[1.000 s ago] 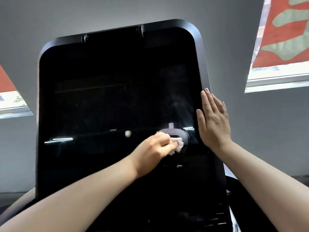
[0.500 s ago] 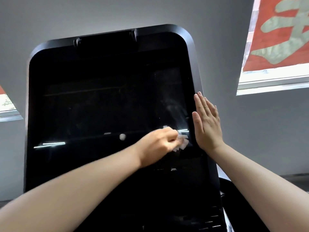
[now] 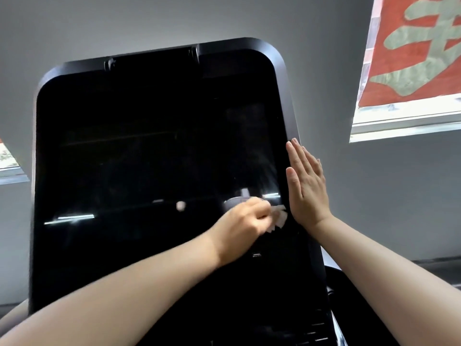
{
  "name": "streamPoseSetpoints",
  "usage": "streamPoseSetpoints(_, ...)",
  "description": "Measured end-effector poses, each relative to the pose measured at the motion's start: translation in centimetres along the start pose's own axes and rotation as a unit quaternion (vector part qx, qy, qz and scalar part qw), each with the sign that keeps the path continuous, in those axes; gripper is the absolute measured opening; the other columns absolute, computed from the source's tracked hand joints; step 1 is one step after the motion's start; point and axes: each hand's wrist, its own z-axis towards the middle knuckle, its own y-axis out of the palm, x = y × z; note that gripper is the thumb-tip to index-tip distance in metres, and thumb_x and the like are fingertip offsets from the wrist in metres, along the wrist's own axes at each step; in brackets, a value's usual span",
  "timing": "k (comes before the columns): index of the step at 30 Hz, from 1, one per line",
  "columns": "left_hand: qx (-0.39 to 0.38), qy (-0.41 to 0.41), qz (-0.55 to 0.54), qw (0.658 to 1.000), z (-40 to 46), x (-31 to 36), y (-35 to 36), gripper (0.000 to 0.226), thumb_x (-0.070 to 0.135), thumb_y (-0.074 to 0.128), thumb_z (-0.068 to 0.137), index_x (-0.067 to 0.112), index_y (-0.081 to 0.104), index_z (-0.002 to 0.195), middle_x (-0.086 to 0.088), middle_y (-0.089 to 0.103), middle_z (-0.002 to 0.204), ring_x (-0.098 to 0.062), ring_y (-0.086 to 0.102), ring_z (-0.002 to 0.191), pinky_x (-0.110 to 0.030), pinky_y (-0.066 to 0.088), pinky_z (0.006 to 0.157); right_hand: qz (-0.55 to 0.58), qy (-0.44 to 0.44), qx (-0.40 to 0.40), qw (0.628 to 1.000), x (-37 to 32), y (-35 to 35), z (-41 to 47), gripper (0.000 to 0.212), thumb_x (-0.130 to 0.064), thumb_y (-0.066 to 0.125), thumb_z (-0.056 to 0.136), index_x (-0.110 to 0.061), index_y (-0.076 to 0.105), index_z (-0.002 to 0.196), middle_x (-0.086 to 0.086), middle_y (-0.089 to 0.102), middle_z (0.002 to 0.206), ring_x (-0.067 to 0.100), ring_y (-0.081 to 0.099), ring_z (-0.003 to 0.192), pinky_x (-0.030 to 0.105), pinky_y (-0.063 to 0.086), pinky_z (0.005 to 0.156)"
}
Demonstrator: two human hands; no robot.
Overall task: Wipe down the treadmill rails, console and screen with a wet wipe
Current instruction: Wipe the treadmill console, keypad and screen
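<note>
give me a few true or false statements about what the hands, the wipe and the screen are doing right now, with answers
1. The left hand grips the white wipe against the screen. True.
2. The right hand is curled into a fist around the wipe. False: it lies flat with straight fingers along the screen's right edge and holds nothing.
3. The wipe is at the top left corner of the screen. False: it is low on the right side, close beside the right hand.
4. The screen is dark, showing only reflections. True.
5. A red banner with pale green shapes shows at the upper right. True.
</note>
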Motion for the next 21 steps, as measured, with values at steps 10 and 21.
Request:
streamPoseSetpoints(10, 0.149, -0.177, 0.024, 0.973, 5.5, -2.9, -1.2, 0.030, 0.013, 0.043, 0.088, 0.001, 0.070, 0.087, -0.015, 0.056, 0.075, -0.031, 0.054, 0.069, -0.036, 0.051, 0.060, 0.001, 0.002, 0.000, 1.000, -0.1, 0.0, -0.2, 0.062, -0.044, 0.008, 0.092, -0.022, 0.023, 0.148, -0.017, 0.013, 0.149, 0.008, 0.016, 0.143, 0.032, 0.003, 0.117)
streamPoseSetpoints(21, 0.118, -0.041, 0.078, 0.989, 6.7, -6.1, -1.9, 0.013, 0.003, 0.057, 0.082, 0.000, 0.069, 0.084, -0.012, 0.054, 0.071, -0.030, 0.055, 0.065, -0.036, 0.051, 0.055, 0.026, 0.002, 0.004, 1.000, 0.2, -0.1, -0.1, 0.056, -0.045, 0.010, 0.091, -0.030, 0.017, 0.144, -0.020, 0.014, 0.148, -0.003, 0.012, 0.137, 0.031, 0.003, 0.117)
